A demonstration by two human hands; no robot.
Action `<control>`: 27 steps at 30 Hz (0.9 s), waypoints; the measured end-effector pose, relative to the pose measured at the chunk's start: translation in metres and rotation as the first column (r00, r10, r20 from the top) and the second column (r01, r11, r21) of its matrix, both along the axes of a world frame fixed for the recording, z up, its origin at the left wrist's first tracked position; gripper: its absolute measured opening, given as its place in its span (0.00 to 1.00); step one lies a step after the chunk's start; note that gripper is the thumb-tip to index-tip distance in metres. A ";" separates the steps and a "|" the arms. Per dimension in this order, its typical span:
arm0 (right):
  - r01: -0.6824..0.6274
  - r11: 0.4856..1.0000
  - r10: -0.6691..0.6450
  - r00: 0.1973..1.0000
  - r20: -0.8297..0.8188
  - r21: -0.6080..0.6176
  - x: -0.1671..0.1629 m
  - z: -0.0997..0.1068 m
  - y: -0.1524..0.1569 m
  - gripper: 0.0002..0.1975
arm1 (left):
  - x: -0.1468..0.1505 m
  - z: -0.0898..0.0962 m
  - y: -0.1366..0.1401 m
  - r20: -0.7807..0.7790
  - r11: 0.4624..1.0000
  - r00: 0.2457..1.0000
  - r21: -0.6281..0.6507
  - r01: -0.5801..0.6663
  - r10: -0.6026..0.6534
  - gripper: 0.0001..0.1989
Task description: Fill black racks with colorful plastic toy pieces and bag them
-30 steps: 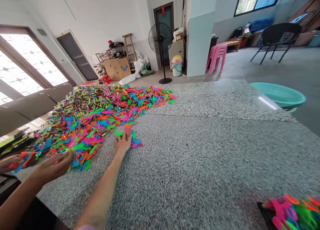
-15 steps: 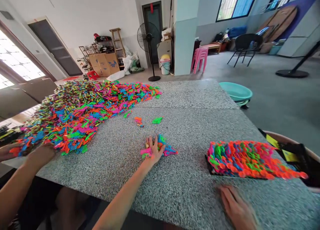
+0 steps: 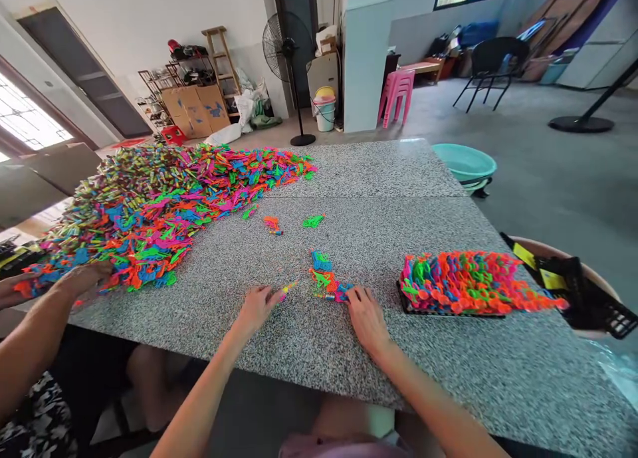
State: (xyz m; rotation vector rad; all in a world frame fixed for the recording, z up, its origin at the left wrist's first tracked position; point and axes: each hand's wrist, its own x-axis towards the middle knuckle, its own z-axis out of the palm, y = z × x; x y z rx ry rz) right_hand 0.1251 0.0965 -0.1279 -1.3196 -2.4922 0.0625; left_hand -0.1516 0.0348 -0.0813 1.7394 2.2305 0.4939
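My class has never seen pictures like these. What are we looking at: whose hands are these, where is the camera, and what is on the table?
There is no machine here, just a person working bare-handed. The camera sits on their head, looking forward and down over a speckled table.

The left hand has a small yellow-and-pink piece at its fingertips. The right hand lies palm down, fingers against a small cluster of colourful pieces; whether it grips any is hidden.

To the right, a black tray is loaded with bright pieces. A big heap covers the far left, where a co-worker's hand reaches in.
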 end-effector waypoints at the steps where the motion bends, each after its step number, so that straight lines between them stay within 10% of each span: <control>1: -0.021 1.000 0.021 1.000 0.003 0.022 0.006 0.000 -0.003 0.09 | 0.006 -0.006 -0.012 -0.002 1.000 1.000 0.018 -0.018 0.018 0.20; 6: -0.122 0.988 0.112 0.988 0.108 0.096 0.041 0.012 -0.024 0.14 | 0.071 -0.033 -0.047 0.057 0.991 0.997 0.124 0.046 -0.054 0.18; 11: 0.064 0.980 -0.080 0.994 0.079 0.187 0.067 0.023 -0.049 0.18 | 0.110 -0.040 -0.031 0.145 0.950 0.955 0.214 0.226 -0.260 0.23; 18: -0.139 0.974 0.155 0.985 -0.080 0.177 0.020 -0.001 -0.055 0.18 | 0.069 -0.034 0.074 0.002 0.944 0.958 0.170 0.282 -0.287 0.50; 27: -0.131 0.927 0.186 0.974 -0.129 0.350 0.046 -0.033 -0.014 0.16 | 0.014 -0.047 0.129 -0.154 0.987 0.986 0.138 0.084 -0.063 0.28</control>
